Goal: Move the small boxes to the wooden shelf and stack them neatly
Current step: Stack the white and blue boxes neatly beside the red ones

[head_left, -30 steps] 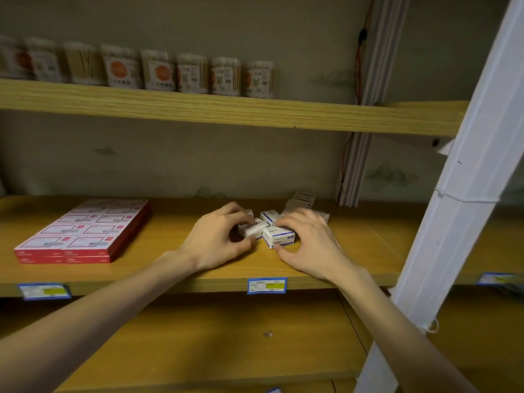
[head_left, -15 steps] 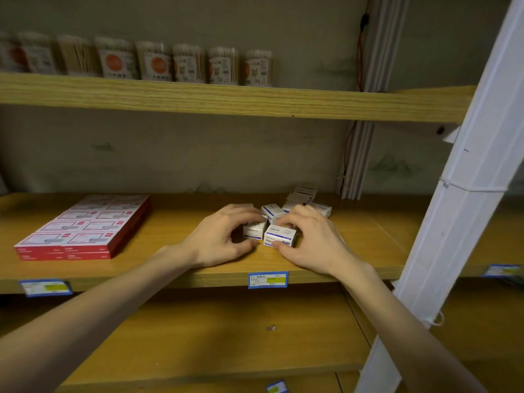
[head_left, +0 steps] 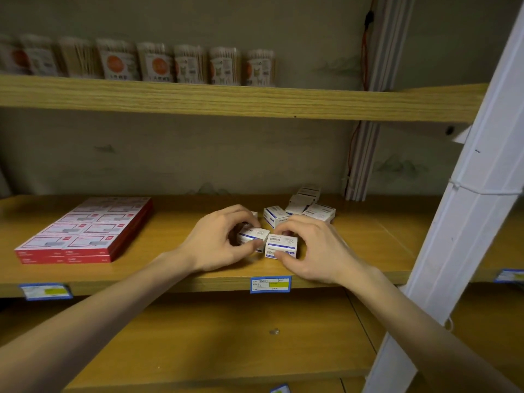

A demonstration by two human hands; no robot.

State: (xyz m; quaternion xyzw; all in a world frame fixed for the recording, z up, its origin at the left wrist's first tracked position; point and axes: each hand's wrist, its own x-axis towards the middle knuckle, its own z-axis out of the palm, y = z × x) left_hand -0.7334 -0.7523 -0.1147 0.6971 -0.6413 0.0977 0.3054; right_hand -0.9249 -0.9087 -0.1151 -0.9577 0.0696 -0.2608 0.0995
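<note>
We have the small boxes on the wooden shelf (head_left: pixel 368 245), most scattered behind our hands. Our left hand (head_left: pixel 215 239) pinches a tilted box (head_left: pixel 252 235); our right hand (head_left: pixel 314 251) pinches the front box (head_left: pixel 280 245) between thumb and fingers. We judge we are aligning them; next, square edges and stack.

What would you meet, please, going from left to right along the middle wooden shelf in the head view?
Flat red-and-white boxes → left hand gripping a small white-and-blue box → right hand gripping another small white box → white slanted post.
</note>
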